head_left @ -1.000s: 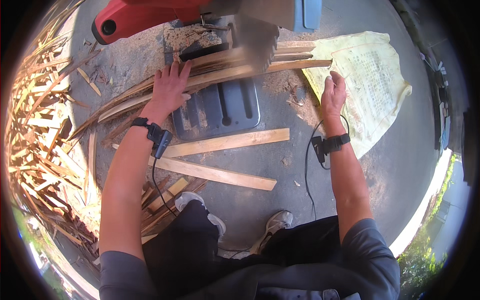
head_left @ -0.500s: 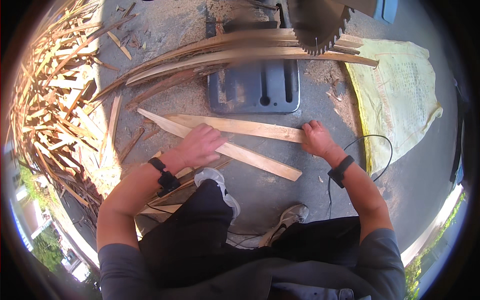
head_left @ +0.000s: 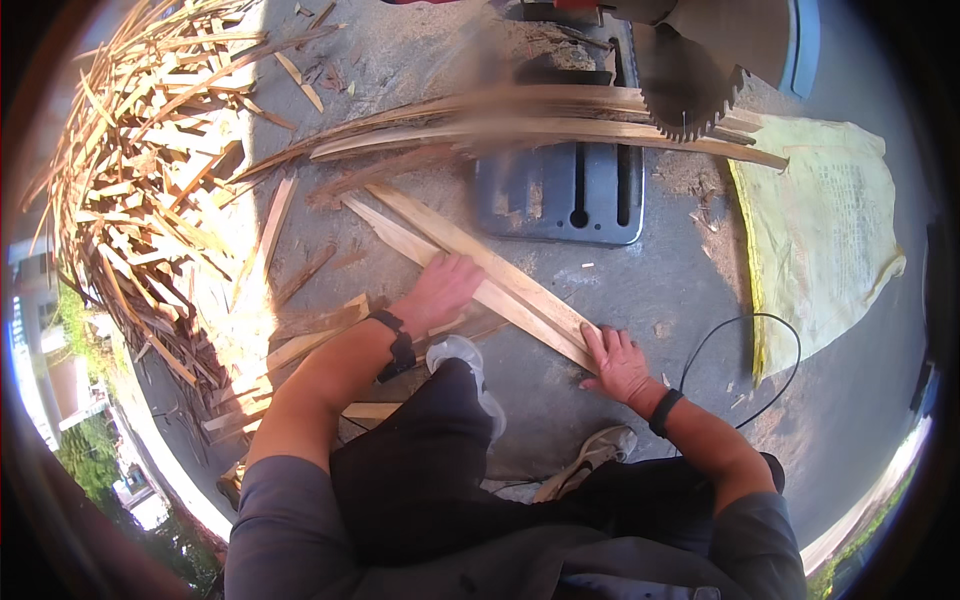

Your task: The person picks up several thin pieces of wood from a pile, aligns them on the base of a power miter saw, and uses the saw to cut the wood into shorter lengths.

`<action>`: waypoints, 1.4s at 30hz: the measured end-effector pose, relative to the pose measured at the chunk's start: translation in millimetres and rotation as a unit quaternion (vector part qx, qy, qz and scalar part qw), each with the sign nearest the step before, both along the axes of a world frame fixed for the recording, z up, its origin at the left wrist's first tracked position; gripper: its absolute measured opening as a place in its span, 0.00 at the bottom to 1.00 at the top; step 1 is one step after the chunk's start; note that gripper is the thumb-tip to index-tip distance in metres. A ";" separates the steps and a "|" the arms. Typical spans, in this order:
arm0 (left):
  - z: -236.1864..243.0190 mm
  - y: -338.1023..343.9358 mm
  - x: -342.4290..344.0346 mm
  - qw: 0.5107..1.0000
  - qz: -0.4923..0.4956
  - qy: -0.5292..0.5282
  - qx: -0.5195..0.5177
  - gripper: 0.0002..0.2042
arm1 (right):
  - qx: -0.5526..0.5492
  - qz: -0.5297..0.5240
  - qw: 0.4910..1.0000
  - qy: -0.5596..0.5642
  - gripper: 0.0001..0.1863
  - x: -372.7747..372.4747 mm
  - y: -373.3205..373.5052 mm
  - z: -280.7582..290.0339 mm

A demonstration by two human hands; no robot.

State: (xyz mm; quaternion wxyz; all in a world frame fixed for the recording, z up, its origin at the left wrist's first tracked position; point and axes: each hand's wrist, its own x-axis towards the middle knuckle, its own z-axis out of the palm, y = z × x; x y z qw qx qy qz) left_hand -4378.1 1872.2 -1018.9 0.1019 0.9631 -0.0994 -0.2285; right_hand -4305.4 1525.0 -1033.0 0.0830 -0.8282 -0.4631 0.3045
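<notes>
- Two pale wooden strips (head_left: 510, 283) slant side by side before the person, below the saw's dark base (head_left: 602, 190).
- The left hand (head_left: 447, 290) has its fingers curled closed over the strips partway along.
- The right hand (head_left: 617, 365) bends its fingers at their near ends, touching; how tightly, I can't tell.
- A pale yellow sack (head_left: 820, 240) lies flattened at right; its contents I can't see.

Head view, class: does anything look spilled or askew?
Yes: sawdust lies loose on the ground between the base and the sack, as if spilled, and scraps sprawl at left in a jumbled heap, pointing every way.
</notes>
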 end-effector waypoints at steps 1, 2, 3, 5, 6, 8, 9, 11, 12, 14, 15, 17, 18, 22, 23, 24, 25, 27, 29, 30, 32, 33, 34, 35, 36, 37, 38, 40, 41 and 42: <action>-2.1 2.6 1.6 1.000 0.022 -0.016 0.005 0.28 | -0.002 -0.006 1.000 -0.008 0.41 -4.3 -3.2 -2.6; -4.1 5.8 3.7 0.998 0.044 -0.033 0.009 0.29 | -0.006 0.006 0.999 -0.034 0.40 -10.3 -6.5 -11.8; 0.3 5.6 8.7 0.999 0.038 -0.038 0.006 0.29 | -0.013 0.017 0.998 -0.057 0.39 -12.6 -7.1 -15.4; 9.5 6.5 18.9 0.993 0.032 -0.075 0.084 0.34 | -0.012 0.001 0.998 -0.069 0.36 -8.3 -14.6 -20.7; 11.7 11.0 18.7 0.993 0.027 -0.073 0.092 0.38 | 0.002 0.000 0.998 -0.062 0.37 -2.4 -14.7 -18.9; 7.1 25.6 16.3 0.994 0.024 -0.062 0.090 0.38 | 0.015 -0.004 0.998 -0.058 0.38 11.3 -15.1 -13.7; 1.4 29.5 17.5 0.995 0.021 -0.048 0.082 0.37 | 0.011 0.024 0.999 -0.045 0.42 20.1 -18.8 -8.3; 5.1 32.2 20.0 0.995 0.027 -0.046 0.079 0.36 | 0.004 0.047 0.998 -0.033 0.45 36.5 -26.0 9.7; 7.2 34.1 19.9 0.995 0.039 -0.043 0.081 0.35 | 0.029 0.062 0.997 -0.034 0.42 45.3 -28.7 24.9; 3.5 36.3 15.4 0.995 0.036 -0.073 0.051 0.34 | 0.048 0.071 0.995 -0.043 0.40 62.7 -38.2 37.6; -0.3 35.0 15.2 0.994 0.037 -0.099 0.021 0.33 | 0.065 0.089 0.992 -0.063 0.39 71.2 -48.0 41.3; 2.8 32.3 18.5 0.992 0.009 -0.122 -0.017 0.28 | 0.073 0.101 0.988 -0.086 0.38 86.4 -60.1 48.9; 6.5 32.0 17.9 0.997 0.033 -0.071 -0.026 0.26 | 0.071 0.113 0.986 -0.100 0.36 95.9 -62.0 54.2; 28.1 30.1 37.9 0.988 0.050 -0.137 -0.044 0.21 | 0.103 0.120 0.968 -0.194 0.27 152.2 -67.4 72.7; 32.8 27.0 47.8 0.988 0.044 -0.138 -0.051 0.21 | 0.127 0.114 0.955 -0.241 0.24 168.9 -68.0 77.3; 42.6 25.6 59.0 0.980 0.060 -0.183 -0.046 0.22 | 0.139 0.084 0.952 -0.260 0.24 185.4 -65.6 78.3; 50.3 25.4 69.5 0.970 0.078 -0.229 -0.040 0.22 | 0.154 0.056 0.946 -0.280 0.24 200.9 -58.5 83.2; 55.3 21.4 92.6 0.965 0.093 -0.243 -0.025 0.23 | 0.158 -0.015 0.923 -0.350 0.25 226.9 -45.2 97.9; 54.1 12.6 119.0 0.960 0.108 -0.259 -0.015 0.24 | 0.161 -0.110 0.867 -0.459 0.28 243.8 -40.2 96.3; 47.4 8.2 130.7 0.942 0.098 -0.319 0.025 0.27 | 0.121 -0.161 0.856 -0.476 0.32 245.2 -40.0 90.6; 44.1 5.1 142.2 0.918 0.092 -0.380 0.072 0.30 | 0.133 -0.214 0.856 -0.450 0.35 238.6 -31.7 82.2; 38.7 2.0 146.5 0.926 0.105 -0.353 0.079 0.33 | 0.138 -0.269 0.855 -0.422 0.38 232.7 -31.6 74.9; 35.3 1.2 148.3 0.934 0.118 -0.326 0.088 0.36 | 0.120 -0.322 0.870 -0.354 0.41 226.8 -32.4 66.5; 32.4 1.9 146.8 0.933 0.120 -0.327 0.088 0.36 | 0.144 -0.350 0.871 -0.314 0.40 219.7 -32.9 57.8; 26.0 1.3 144.3 0.936 0.115 -0.321 0.091 0.38 | 0.138 -0.384 0.875 -0.259 0.40 211.6 -32.4 52.2; 23.6 0.1 144.9 0.937 0.108 -0.319 0.092 0.39 | 0.133 -0.419 0.874 -0.206 0.39 205.9 -33.9 49.9; 21.1 -0.9 146.8 0.937 0.107 -0.322 0.088 0.39 | 0.130 -0.420 0.879 -0.183 0.39 206.2 -43.2 28.8; 20.0 1.8 146.1 0.936 0.108 -0.323 0.089 0.39 | 0.126 -0.440 0.885 -0.088 0.36 198.0 -42.7 14.7; 19.5 3.7 146.5 0.936 0.107 -0.323 0.090 0.39 | 0.127 -0.441 0.884 -0.087 0.36 198.2 -41.7 8.2; 18.5 6.2 145.0 0.935 0.101 -0.327 0.092 0.39 | 0.115 -0.395 0.909 -0.071 0.34 196.2 -32.3 6.1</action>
